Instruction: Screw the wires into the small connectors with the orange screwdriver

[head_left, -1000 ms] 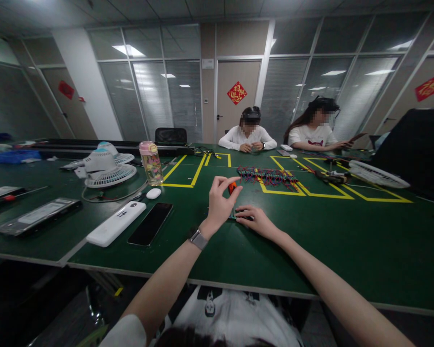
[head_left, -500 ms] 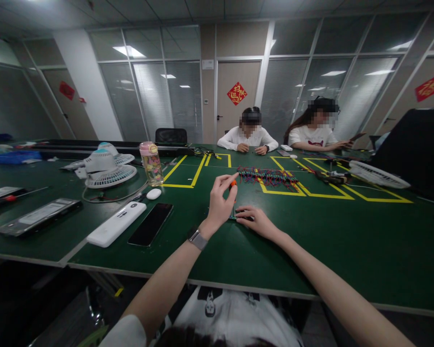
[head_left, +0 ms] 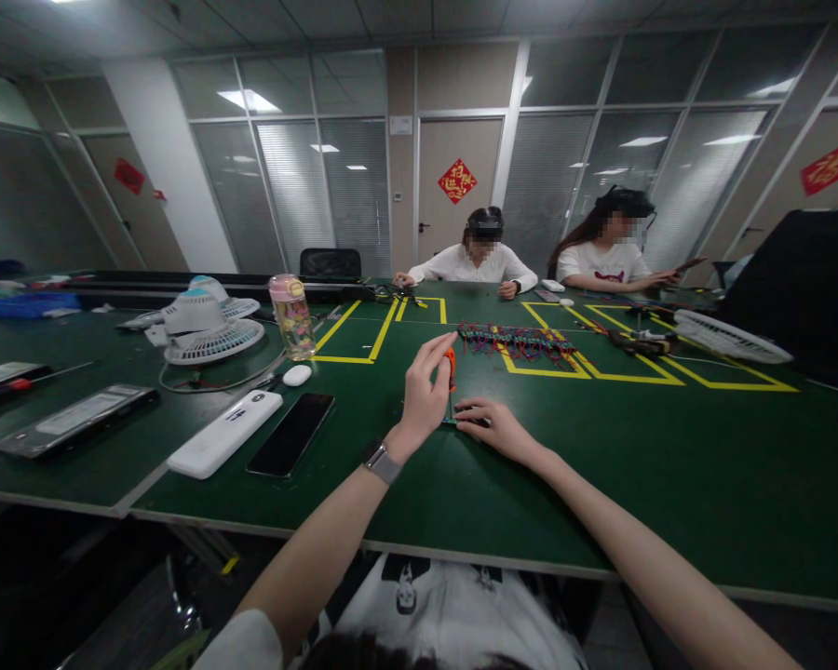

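Note:
My left hand (head_left: pixel 423 391) is closed round the orange handle of a screwdriver (head_left: pixel 451 370), which stands upright with its thin shaft pointing down. The shaft's lower end meets a small green circuit board (head_left: pixel 450 422) lying on the green table. From the right, my right hand (head_left: pixel 487 424) lies low over the table, its fingertips pressed against the edge of that board. Most of the board is hidden by my fingers, and I cannot make out the screwdriver's tip. Just beyond my hands lies a row of small boards with red and blue wires (head_left: pixel 520 342).
To the left are a black phone (head_left: pixel 291 435), a white power bank (head_left: pixel 225 434), a white oval case (head_left: pixel 297 375), a pink-lidded bottle (head_left: pixel 291 316) and white fan parts (head_left: pixel 213 337). Yellow tape (head_left: pixel 342 359) marks the table. Two people sit across, one holding a dark tablet-like object.
My left fingers have shifted on the screwdriver, so more of its orange handle shows. My right hand stays put. The person opposite has reached one hand sideways towards the cables.

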`<act>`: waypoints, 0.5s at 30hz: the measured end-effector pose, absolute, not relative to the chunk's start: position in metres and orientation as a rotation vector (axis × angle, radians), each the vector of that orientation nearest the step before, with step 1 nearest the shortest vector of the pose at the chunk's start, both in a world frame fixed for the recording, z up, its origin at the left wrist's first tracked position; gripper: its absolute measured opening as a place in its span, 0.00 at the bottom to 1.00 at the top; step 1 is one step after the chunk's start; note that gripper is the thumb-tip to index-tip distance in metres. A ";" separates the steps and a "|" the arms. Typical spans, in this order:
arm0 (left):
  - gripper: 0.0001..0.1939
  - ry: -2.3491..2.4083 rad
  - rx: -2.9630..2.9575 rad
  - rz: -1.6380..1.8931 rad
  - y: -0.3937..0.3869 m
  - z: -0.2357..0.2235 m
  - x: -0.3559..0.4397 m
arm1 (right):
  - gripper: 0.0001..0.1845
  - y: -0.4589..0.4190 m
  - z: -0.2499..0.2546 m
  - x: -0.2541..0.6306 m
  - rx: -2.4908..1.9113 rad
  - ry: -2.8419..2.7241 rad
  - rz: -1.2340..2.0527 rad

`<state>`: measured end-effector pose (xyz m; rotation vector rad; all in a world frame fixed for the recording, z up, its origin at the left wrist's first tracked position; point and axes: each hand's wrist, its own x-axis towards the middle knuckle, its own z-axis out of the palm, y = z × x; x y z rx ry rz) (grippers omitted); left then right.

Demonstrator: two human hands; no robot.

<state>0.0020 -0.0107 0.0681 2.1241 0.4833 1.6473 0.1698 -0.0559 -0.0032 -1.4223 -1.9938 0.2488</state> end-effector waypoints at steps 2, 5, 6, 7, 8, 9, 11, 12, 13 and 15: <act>0.17 0.490 2.107 1.663 -0.010 0.068 0.002 | 0.11 -0.056 -0.003 0.170 -1.418 -2.000 0.247; 0.13 0.565 2.106 1.715 -0.011 0.069 0.002 | 0.11 -0.056 -0.003 0.170 -1.414 -1.997 0.243; 0.11 0.594 2.111 1.731 -0.012 0.069 0.002 | 0.11 -0.056 -0.003 0.170 -1.414 -1.995 0.242; 0.10 0.615 2.115 1.741 -0.013 0.070 0.001 | 0.11 -0.056 -0.003 0.170 -1.415 -1.994 0.241; 0.10 0.620 2.117 1.744 -0.013 0.070 0.001 | 0.11 -0.056 -0.004 0.170 -1.416 -1.992 0.240; 0.11 0.606 2.120 1.735 -0.014 0.071 0.001 | 0.11 -0.056 -0.004 0.170 -1.416 -1.990 0.240; 0.14 0.536 2.126 1.689 -0.014 0.070 0.001 | 0.11 -0.056 -0.004 0.170 -1.415 -1.986 0.242; 0.15 0.496 2.123 1.662 -0.013 0.069 0.002 | 0.11 -0.056 -0.004 0.170 -1.414 -1.987 0.242; 0.17 0.466 2.114 1.641 -0.012 0.069 0.002 | 0.11 -0.056 -0.004 0.170 -1.412 -1.989 0.242; 0.18 0.453 2.091 1.633 -0.010 0.067 0.004 | 0.11 -0.056 -0.003 0.170 -1.412 -1.999 0.245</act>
